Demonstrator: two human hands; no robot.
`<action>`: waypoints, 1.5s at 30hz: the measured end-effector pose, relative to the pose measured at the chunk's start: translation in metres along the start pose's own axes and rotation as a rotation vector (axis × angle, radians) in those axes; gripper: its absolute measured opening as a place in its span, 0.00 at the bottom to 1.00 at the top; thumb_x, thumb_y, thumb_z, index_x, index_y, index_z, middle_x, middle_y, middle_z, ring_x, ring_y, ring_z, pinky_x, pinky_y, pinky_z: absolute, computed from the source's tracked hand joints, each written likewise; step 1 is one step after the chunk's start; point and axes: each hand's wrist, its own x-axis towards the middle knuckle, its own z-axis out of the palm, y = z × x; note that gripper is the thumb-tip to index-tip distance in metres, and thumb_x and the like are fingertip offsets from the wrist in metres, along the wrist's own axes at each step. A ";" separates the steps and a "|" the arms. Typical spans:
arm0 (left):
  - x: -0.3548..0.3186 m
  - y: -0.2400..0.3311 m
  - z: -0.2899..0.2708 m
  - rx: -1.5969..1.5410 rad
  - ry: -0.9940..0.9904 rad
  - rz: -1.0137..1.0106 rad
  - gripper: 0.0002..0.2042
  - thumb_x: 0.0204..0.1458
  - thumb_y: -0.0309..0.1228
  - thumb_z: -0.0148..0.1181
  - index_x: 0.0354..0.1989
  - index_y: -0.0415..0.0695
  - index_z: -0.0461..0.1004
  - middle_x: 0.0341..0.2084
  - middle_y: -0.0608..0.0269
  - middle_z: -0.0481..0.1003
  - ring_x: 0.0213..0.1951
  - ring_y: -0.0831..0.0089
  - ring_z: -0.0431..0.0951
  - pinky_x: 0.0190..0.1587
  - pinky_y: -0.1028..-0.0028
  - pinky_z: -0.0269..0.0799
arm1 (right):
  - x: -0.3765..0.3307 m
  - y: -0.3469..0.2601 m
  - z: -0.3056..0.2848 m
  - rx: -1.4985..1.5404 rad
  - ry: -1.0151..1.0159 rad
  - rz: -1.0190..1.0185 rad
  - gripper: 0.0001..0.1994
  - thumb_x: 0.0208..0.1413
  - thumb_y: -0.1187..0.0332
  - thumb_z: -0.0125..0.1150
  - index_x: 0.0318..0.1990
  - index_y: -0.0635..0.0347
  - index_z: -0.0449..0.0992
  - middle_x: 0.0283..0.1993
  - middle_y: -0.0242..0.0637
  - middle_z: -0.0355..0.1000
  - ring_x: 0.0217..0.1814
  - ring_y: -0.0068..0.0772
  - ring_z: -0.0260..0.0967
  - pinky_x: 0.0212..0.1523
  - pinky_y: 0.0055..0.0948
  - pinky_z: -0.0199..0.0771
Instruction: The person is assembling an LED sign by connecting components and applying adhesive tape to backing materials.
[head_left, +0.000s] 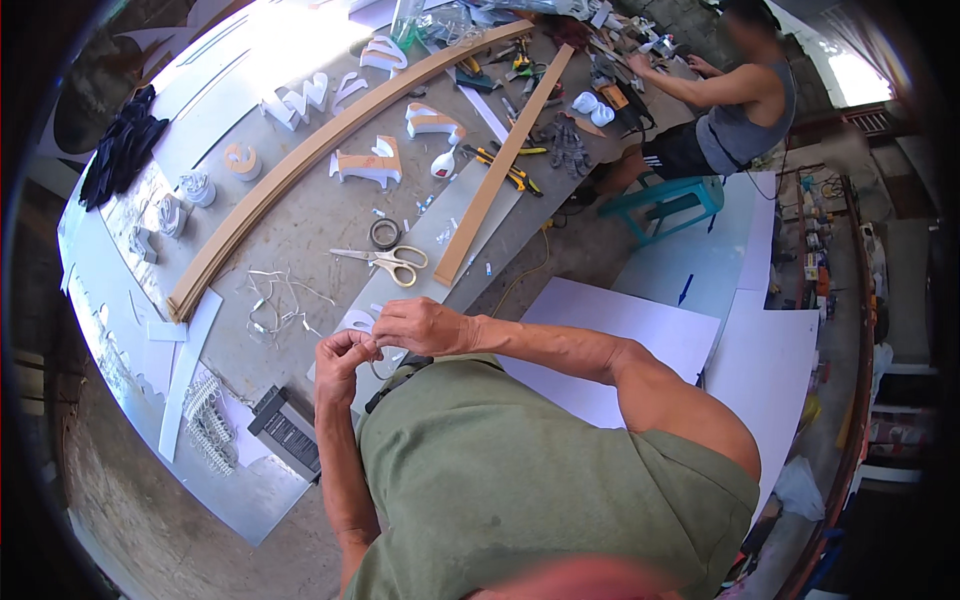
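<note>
My left hand [343, 362] and my right hand [425, 326] meet over the table's near edge, fingertips pinched together. What they grip is too small and hidden to name; a thin pale strand curves below the fingers. Just beyond them lies a small white letter shape [357, 320]. Farther off are scissors [388, 262] with cream handles and a roll of black tape [384, 234]. Left of my hands, thin white wires with small modules [280, 303] lie loosely tangled. A dark metal power supply box [284, 432] sits beside my left forearm, near a bundle of white module strings [208, 422].
A long stack of brown strips [330, 135] crosses the table [262, 215]; another brown strip [505, 165] lies at right. White-and-orange letters [367, 162], pliers [515, 175] and a grey glove [568, 146] lie beyond. A co-worker [745, 95] sits on a teal stool [665, 200]; white sheets [610, 340] lie at right.
</note>
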 end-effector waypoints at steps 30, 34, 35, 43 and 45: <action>0.004 0.009 0.007 0.043 -0.052 0.038 0.03 0.48 0.22 0.63 0.29 0.34 0.79 0.24 0.59 0.79 0.28 0.73 0.77 0.38 0.72 0.73 | -0.012 -0.008 0.005 0.136 0.115 -0.012 0.09 0.57 0.76 0.60 0.45 0.62 0.75 0.36 0.39 0.76 0.39 0.41 0.77 0.39 0.37 0.78; 0.004 0.006 0.004 -0.051 -0.099 -0.012 0.03 0.49 0.23 0.63 0.29 0.35 0.79 0.24 0.58 0.79 0.28 0.71 0.77 0.38 0.71 0.72 | -0.008 -0.006 0.001 0.108 0.119 -0.075 0.07 0.57 0.76 0.59 0.43 0.61 0.75 0.35 0.38 0.75 0.40 0.40 0.76 0.38 0.37 0.78; 0.004 0.006 0.004 -0.048 -0.108 -0.020 0.03 0.49 0.23 0.63 0.29 0.35 0.79 0.24 0.57 0.79 0.28 0.70 0.77 0.38 0.71 0.72 | -0.008 -0.006 0.000 0.052 0.138 -0.092 0.07 0.56 0.76 0.59 0.42 0.60 0.75 0.35 0.38 0.75 0.39 0.40 0.76 0.38 0.37 0.78; 0.000 -0.003 0.005 -0.057 -0.112 0.020 0.07 0.49 0.27 0.66 0.32 0.36 0.80 0.27 0.60 0.80 0.31 0.73 0.79 0.40 0.71 0.74 | -0.008 -0.008 0.003 0.220 0.119 0.157 0.03 0.58 0.73 0.63 0.37 0.59 0.77 0.33 0.38 0.72 0.36 0.42 0.73 0.37 0.36 0.74; -0.003 0.001 0.006 0.018 -0.063 0.002 0.07 0.51 0.30 0.67 0.32 0.38 0.79 0.27 0.62 0.78 0.32 0.74 0.77 0.40 0.73 0.71 | 0.000 -0.015 -0.009 0.349 0.014 0.314 0.05 0.59 0.71 0.64 0.40 0.60 0.78 0.35 0.40 0.77 0.37 0.38 0.77 0.38 0.33 0.75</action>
